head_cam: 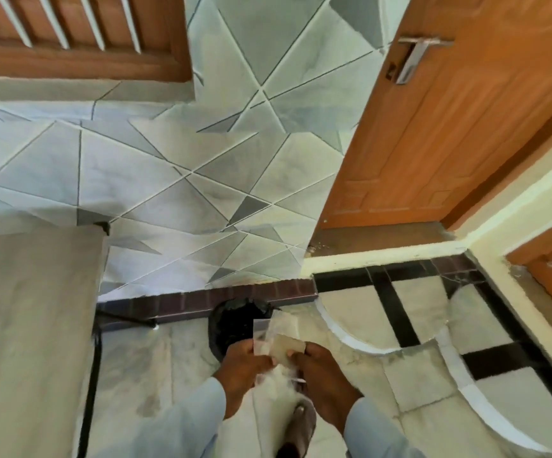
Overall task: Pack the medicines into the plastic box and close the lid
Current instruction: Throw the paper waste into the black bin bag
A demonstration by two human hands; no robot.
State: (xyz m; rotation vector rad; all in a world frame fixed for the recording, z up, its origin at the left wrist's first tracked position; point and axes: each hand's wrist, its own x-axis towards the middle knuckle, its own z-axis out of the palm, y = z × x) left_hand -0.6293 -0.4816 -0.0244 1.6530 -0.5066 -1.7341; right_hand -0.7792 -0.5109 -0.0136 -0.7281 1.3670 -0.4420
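Low in the frame, my left hand (243,361) and my right hand (320,370) are close together. Both pinch a bunch of clear plastic packets (276,335) that stick up between the fingers; one flat piece looks pale and square. What is inside the packets is too blurred to tell. The hands hold them just in front of a black round bin (231,325) that stands on the floor against the wall. No plastic box is in view.
A table under a beige cloth (30,325) fills the left side, with a black cable (93,375) along its edge. An orange door (449,127) stands open at the right. My sandalled foot (301,421) is on the marble floor below the hands.
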